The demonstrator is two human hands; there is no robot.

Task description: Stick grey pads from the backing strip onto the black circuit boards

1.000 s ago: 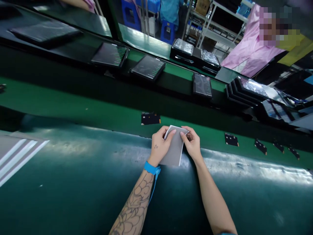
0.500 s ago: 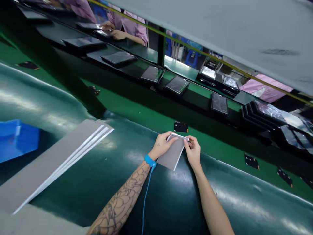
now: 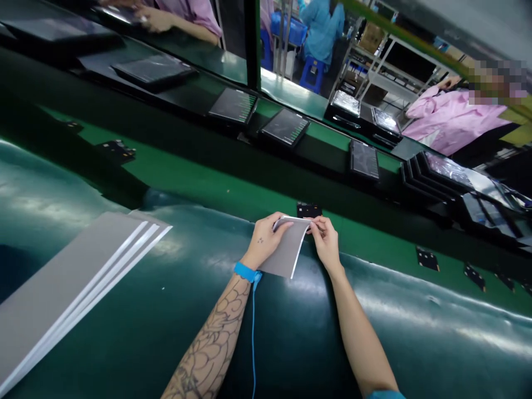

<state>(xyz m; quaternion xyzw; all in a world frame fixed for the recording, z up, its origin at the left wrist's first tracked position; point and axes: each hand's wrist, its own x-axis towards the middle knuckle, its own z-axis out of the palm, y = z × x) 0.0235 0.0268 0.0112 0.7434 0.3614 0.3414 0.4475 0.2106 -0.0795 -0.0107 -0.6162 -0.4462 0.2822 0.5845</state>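
Observation:
My left hand (image 3: 266,239) is closed on the left side of a small grey sheet with white edges (image 3: 286,252), its thumb lying on top. At the sheet's upper right corner, my right hand (image 3: 325,238) pinches the edge between thumb and fingers. The sheet is slightly bent and held above the green work mat (image 3: 199,310). A blue wrist strap (image 3: 246,272) with a cord circles my left wrist. Just beyond the sheet lies a black circuit board (image 3: 308,210), partly hidden by it and my right hand.
Long grey sheets with white edges (image 3: 83,277) lie stacked on the left. Several boards (image 3: 427,258) rest along the green belt (image 3: 187,188). Behind it, dark flat panels (image 3: 285,127) stand on a raised ledge. Co-workers in pink (image 3: 453,119) and blue (image 3: 324,30) are across the line.
The view has swung left, then partly back right. Both hands keep hold of the small sheet, which now bends more. The black board on the belt sits farther right relative to my hands than at first.

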